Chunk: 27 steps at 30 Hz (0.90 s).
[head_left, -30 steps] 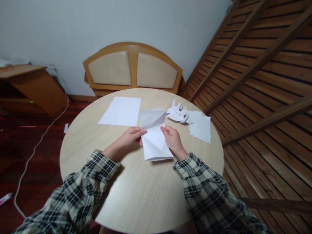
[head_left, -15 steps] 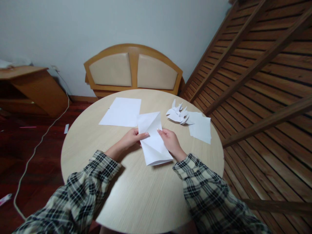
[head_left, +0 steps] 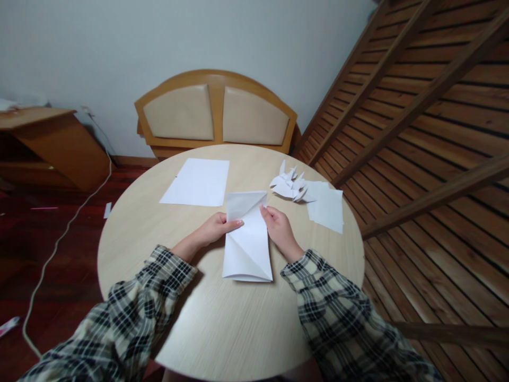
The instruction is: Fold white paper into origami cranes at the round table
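A folded sheet of white paper (head_left: 248,249) with diagonal creases is held between both hands over the middle of the table. My left hand (head_left: 217,228) pinches its left edge, thumb on top and fingers out of sight underneath. My right hand (head_left: 280,231) grips the upper right edge, its thumb near the top right corner. At the near end the layers of the paper part slightly.
On the round wooden table (head_left: 222,334), flat white sheets (head_left: 196,183) lie at the back left. Folded paper pieces (head_left: 292,185) with pointed tips sit at the back right, beside more loose sheets (head_left: 328,207). A slatted wooden wall (head_left: 437,159) slopes up at the right.
The folded paper has turned a little, so it lies straighter, and its near end has come slightly closer to me. My right thumb has shifted near its top right corner.
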{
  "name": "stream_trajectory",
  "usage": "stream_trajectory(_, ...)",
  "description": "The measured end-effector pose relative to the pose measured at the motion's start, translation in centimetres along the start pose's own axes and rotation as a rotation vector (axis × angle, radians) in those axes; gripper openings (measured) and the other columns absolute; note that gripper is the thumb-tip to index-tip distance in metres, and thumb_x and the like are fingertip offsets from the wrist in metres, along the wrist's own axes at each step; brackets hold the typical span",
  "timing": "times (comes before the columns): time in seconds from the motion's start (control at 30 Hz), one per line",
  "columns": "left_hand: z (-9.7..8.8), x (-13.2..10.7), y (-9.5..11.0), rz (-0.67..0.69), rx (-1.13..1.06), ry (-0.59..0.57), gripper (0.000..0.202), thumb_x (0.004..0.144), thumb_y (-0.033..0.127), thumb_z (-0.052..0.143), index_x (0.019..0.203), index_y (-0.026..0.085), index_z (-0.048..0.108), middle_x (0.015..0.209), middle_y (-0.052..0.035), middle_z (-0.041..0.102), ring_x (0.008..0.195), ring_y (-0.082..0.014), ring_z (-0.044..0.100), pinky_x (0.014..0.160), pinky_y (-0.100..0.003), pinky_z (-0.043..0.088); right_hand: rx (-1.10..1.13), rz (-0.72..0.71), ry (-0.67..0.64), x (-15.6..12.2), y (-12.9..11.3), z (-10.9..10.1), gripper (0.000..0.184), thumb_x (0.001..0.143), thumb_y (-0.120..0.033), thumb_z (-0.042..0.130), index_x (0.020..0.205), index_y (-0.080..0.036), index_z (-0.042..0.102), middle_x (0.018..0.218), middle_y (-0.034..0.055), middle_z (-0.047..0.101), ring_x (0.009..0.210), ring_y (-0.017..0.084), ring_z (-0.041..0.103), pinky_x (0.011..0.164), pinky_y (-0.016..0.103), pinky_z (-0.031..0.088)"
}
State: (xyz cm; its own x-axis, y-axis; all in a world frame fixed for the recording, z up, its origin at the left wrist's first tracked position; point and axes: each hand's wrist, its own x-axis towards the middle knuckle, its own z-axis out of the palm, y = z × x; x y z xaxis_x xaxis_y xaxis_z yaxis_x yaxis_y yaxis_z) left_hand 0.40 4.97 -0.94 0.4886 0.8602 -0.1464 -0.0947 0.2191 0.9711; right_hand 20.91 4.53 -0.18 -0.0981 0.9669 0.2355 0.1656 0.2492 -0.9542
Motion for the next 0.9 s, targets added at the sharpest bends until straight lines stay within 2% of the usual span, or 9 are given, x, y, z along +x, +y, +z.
stream_trajectory(0.13,0.3,-0.1,0.2,-0.014,0.003,-0.025,0.034,0.073,0.041,0.079,0.088,0.011,0.074,0.085,-0.0116,0.074,0.069,-0.0167,0.064,0.068,-0.030,0.050,-0.127,-0.065,0.084,0.0,0.0,-0.1,0.043,0.091,-0.054,0.046,0.064,-0.021,0.043,0.060,-0.0028,0.041,0.058,0.013,0.038,0.054,0.028,0.030)
stream_trajectory(0.23,0.6,-0.4,0.5,-0.014,0.024,-0.015,0.038,0.076,0.047,0.075,0.086,0.010,0.073,0.081,-0.0113,0.073,0.066,-0.0164,0.063,0.064,-0.029,0.049,-0.185,-0.085,0.125,-0.1,0.0,0.0,0.043,0.092,-0.052,0.046,0.062,-0.022,0.039,0.058,-0.0036,0.038,0.057,0.013,0.037,0.054,0.028,0.029)
stream_trajectory(0.37,1.1,-0.9,1.1,0.014,0.079,0.021,0.048,0.085,0.057,0.061,0.079,0.010,0.071,0.076,-0.0109,0.072,0.062,-0.0156,0.060,0.059,-0.028,0.047,-0.200,-0.080,0.139,-0.1,0.2,0.0,0.043,0.092,-0.053,0.045,0.062,-0.022,0.039,0.058,-0.0037,0.039,0.056,0.013,0.037,0.054,0.029,0.028)
stream_trajectory(0.57,1.4,-0.8,1.1,0.028,0.145,0.059,0.049,0.086,0.059,0.059,0.078,0.011,0.070,0.074,-0.0104,0.071,0.062,-0.0163,0.059,0.058,-0.028,0.047,-0.220,-0.082,0.157,0.0,0.1,0.0,0.044,0.091,-0.053,0.045,0.061,-0.022,0.039,0.057,-0.0039,0.037,0.055,0.013,0.035,0.053,0.029,0.027)
stream_trajectory(0.73,1.5,-0.6,1.1,0.051,0.117,0.051,0.047,0.087,0.057,0.057,0.082,0.011,0.069,0.077,-0.0104,0.069,0.065,-0.0168,0.059,0.060,-0.029,0.046,-0.191,-0.065,0.148,0.0,0.0,-0.1,0.044,0.090,-0.054,0.046,0.061,-0.022,0.039,0.058,-0.0034,0.039,0.056,0.013,0.037,0.053,0.029,0.028)
stream_trajectory(0.8,1.4,-0.4,1.0,0.108,0.140,0.092,0.041,0.085,0.053,0.060,0.080,0.013,0.068,0.074,-0.0075,0.067,0.062,-0.0149,0.055,0.057,-0.028,0.043,-0.186,-0.062,0.150,0.1,0.0,-0.1,0.043,0.090,-0.054,0.046,0.061,-0.022,0.039,0.058,-0.0035,0.038,0.056,0.013,0.036,0.053,0.029,0.028)
stream_trajectory(0.9,1.1,0.1,1.0,0.218,0.251,0.230,0.037,0.085,0.047,0.063,0.066,0.015,0.062,0.061,-0.0018,0.056,0.054,-0.0111,0.045,0.050,-0.026,0.035,-0.195,-0.071,0.164,0.0,0.0,0.1,0.044,0.090,-0.054,0.045,0.060,-0.022,0.038,0.057,-0.0037,0.037,0.055,0.013,0.035,0.053,0.029,0.028)
